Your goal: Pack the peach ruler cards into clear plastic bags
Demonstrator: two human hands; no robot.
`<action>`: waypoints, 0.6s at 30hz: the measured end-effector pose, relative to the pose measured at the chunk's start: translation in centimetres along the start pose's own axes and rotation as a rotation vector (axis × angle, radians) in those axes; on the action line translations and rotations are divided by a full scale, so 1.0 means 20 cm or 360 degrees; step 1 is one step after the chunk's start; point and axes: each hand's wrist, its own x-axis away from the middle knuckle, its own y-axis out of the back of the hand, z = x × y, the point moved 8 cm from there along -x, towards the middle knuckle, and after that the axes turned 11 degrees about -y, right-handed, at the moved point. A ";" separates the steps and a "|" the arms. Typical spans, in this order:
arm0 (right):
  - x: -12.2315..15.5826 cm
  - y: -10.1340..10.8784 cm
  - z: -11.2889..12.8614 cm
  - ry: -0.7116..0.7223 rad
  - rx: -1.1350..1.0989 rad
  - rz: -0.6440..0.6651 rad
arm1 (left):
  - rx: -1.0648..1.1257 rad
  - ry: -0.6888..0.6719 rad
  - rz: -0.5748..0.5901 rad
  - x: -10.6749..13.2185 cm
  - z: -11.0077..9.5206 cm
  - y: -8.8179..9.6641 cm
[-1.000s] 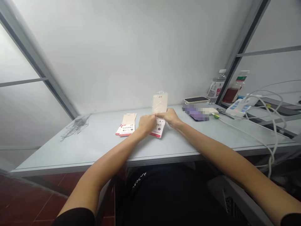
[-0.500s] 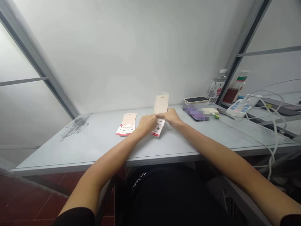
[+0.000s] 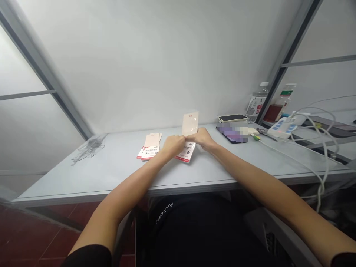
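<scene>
Both hands hold a packaged ruler set (image 3: 190, 124) above the desk. It has a pale pink upper part under shiny clear wrap and a white lower part with a red bottom edge. My left hand (image 3: 174, 144) is closed on its left side at mid-height. My right hand (image 3: 202, 138) grips the right side, thumb across the front, meeting the left hand. The fingers behind the pack are hidden. To the left lies a small pile of similar ruler sets (image 3: 151, 147), overlapping one another.
Crumpled clear plastic wrap (image 3: 90, 146) lies on the desk (image 3: 111, 174) at left. To the right are a phone (image 3: 233, 118), a blurred purple item (image 3: 232, 133), a water bottle (image 3: 257, 102), a bottle of dark red liquid (image 3: 279, 104), a power strip (image 3: 282, 128) and loose white cables (image 3: 324, 163).
The held ruler set has tilted slightly, its top edge shifting a little left and down and its lower edge showing more. Both hands keep nearly the same place.
</scene>
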 end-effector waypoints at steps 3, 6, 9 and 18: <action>0.00 0.00 0.00 -0.0006 0.0002 -0.0005 | -0.0055 -0.0043 -0.0078 0.00 0.00 0.01; 0.00 0.00 0.02 0.0047 -0.0010 0.0000 | -0.0087 -0.0030 -0.0140 0.00 0.00 0.02; 0.01 0.01 0.02 0.0064 0.0029 -0.0026 | -0.0106 -0.0026 -0.0159 -0.01 -0.01 0.03; -0.01 0.00 -0.01 0.0056 0.0050 -0.0047 | -0.0109 -0.0042 -0.0185 -0.02 -0.02 0.01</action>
